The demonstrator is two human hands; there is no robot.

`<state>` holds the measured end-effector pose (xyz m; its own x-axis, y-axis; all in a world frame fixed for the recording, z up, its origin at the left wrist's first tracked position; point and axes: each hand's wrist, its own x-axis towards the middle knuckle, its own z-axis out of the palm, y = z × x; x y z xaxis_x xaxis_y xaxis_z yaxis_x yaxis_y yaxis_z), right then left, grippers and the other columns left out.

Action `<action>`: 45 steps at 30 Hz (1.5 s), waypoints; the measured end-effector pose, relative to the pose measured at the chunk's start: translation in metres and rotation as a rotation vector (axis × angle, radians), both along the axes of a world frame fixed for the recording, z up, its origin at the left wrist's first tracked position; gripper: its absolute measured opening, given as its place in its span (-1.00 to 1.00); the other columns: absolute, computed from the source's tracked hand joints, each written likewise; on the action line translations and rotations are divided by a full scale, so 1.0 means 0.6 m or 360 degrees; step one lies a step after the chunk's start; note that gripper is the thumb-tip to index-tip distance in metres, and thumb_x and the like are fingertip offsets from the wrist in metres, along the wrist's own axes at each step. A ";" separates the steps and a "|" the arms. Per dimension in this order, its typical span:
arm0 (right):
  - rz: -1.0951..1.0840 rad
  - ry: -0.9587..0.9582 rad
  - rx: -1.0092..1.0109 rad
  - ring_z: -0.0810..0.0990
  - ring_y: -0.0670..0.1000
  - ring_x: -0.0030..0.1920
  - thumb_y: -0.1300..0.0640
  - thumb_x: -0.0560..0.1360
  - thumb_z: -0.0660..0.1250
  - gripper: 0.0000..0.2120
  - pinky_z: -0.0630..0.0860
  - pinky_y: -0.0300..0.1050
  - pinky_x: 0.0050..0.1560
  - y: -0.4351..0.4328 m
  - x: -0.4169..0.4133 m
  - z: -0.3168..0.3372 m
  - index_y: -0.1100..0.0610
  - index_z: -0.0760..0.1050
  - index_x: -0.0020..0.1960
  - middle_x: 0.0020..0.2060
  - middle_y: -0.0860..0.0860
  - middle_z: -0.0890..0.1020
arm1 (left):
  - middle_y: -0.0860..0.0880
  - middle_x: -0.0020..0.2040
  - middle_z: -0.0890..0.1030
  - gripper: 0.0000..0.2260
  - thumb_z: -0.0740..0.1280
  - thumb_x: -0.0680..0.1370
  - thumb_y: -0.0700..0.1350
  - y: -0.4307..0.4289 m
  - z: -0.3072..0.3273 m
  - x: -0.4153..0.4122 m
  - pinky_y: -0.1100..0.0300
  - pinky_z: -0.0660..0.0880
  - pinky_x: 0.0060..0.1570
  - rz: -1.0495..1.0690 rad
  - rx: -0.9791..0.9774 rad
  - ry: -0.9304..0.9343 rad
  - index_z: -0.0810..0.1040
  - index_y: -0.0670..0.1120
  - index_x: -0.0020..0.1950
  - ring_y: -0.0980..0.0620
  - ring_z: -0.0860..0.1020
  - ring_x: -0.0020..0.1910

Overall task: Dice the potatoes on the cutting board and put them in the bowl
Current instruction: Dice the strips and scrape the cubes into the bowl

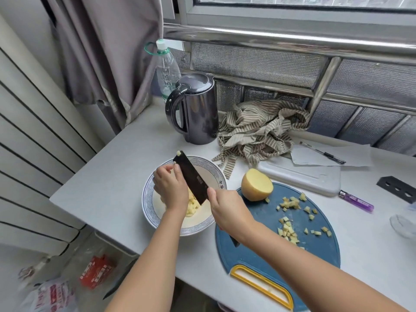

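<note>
A pale grey table is seen beneath a window, and most of its right part is taken up by a round blue cutting board with a yellow handle at the near edge. At the back of the table a dark kettle is stood upright, with a clear water bottle behind it and a crumpled striped cloth just to its right. A white bowl with a blue patterned rim is set just left of the board, and a heap of diced potato is held in it. A flat white box is laid behind the board, touching its far edge. The knife, a broad dark blade, is held tilted over the bowl with its tip raised toward the kettle; its handle is grasped in the right hand, fingers wrapped round it. The left hand is placed over the bowl with bent fingers laid against the flat of the blade; whether anything is pinched in it cannot be told. A few bits of potato are stuck near the blade's tip. A half potato is rested on the far edge of the board, and loose potato cubes are scattered across the board's right half. A purple lighter is laid on the table right of the board, and a pen is laid on a sheet of paper behind the box.
</note>
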<state>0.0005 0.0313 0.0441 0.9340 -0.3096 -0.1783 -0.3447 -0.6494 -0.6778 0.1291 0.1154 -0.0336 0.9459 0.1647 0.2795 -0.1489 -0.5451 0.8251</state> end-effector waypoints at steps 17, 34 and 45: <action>-0.0016 -0.0015 -0.0024 0.51 0.32 -0.21 0.10 0.68 0.02 -0.60 0.49 0.13 -0.14 -0.040 -0.052 -0.002 0.08 0.15 -0.34 -0.35 0.15 0.42 | -0.14 0.05 0.53 -0.81 0.23 0.52 -0.36 0.020 -0.008 0.033 0.05 0.36 0.07 -0.0027 0.0161 0.0176 0.51 -0.18 0.09 -0.16 0.52 0.04; -0.0114 0.0552 0.0270 0.42 0.01 -0.56 -0.17 0.58 0.23 -0.52 0.39 -0.18 -0.45 -0.304 -0.374 -0.087 0.20 0.39 -0.31 -0.56 0.01 0.45 | -0.06 0.01 0.59 -0.80 0.23 0.55 -0.26 -0.104 0.038 -0.177 0.21 0.45 0.02 -0.1507 0.0368 -0.0244 0.57 -0.17 0.12 0.05 0.55 -0.04; 0.0156 0.0689 0.0002 0.30 -0.07 -0.48 -0.34 0.47 0.17 -0.46 0.24 -0.23 -0.38 -0.327 -0.432 -0.162 0.13 0.35 -0.35 -0.50 -0.01 0.39 | -0.07 0.27 0.45 -0.69 0.18 0.61 -0.19 -0.120 -0.058 -0.271 0.22 0.31 0.27 -0.1730 0.0871 0.0534 0.39 -0.11 0.37 0.02 0.42 0.27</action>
